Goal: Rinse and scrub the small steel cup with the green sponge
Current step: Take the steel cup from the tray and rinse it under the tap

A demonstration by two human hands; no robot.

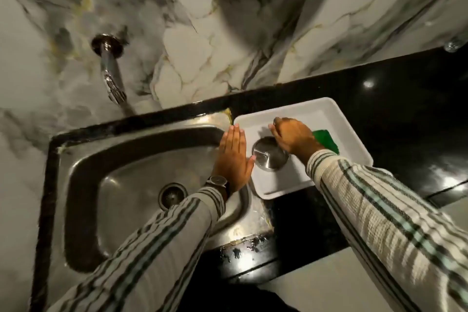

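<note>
A glossy black stone surface [395, 99] runs from the lower centre of the frame up to the right edge, below a marbled wall. Set into it at centre left is a stainless steel sink [141, 157] with a round drain. Directly on the surface, just right of the sink at centre frame, sits a shallow white rectangular tray [283, 186]; its left corner overlaps the sink's rim. Water droplets [243, 248] glisten on the surface at lower centre.

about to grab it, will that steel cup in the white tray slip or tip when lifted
The steel cup looks polished, so probably slick, more so once wet. It seems to sit mouth down on the white tray, so it likely won't tip. It looks small and thin, probably light.
</note>
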